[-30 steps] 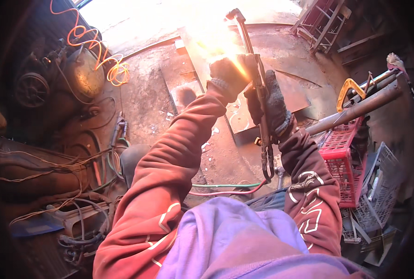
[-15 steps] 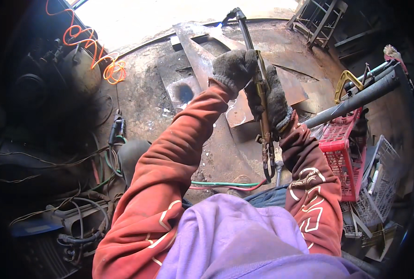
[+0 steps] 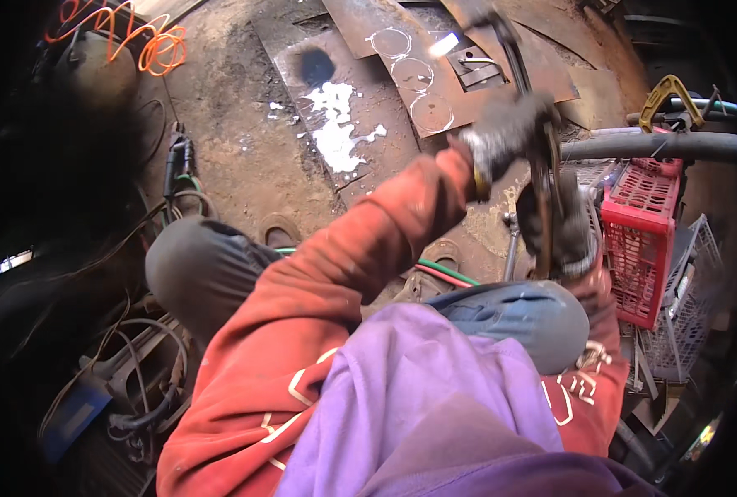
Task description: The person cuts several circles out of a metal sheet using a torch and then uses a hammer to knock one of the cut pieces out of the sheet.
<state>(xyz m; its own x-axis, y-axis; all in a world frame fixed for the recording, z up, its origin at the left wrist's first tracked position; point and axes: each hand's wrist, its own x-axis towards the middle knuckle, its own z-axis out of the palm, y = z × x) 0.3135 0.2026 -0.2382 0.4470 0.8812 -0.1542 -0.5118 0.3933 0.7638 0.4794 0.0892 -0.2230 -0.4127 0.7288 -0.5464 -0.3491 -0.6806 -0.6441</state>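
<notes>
Both my hands wear grey work gloves and are closed around a long cutting torch point(image 3: 512, 60) with a bent head. My left hand point(image 3: 513, 137) grips farther up the torch. My right hand point(image 3: 563, 219) holds it lower down, beside my right knee; motion blurs both gloves. A bright white-blue spot glows at the torch's tip. It sits over a rusty steel plate point(image 3: 459, 101) with chalk circles and a rectangular cut-out. The tip's exact distance from the plate I cannot tell.
A red plastic crate point(image 3: 637, 240) stands at right, under a grey pipe point(image 3: 658, 147) and a yellow clamp point(image 3: 662, 99). An orange coiled hose point(image 3: 163, 51) lies far left. Green and red hoses point(image 3: 447, 272) cross near my shoes. White patches point(image 3: 333, 124) mark another plate.
My view has tilted lower, bringing my knees and the chalk circles into sight. Both hands and the torch have swung to the right, still gripping.
</notes>
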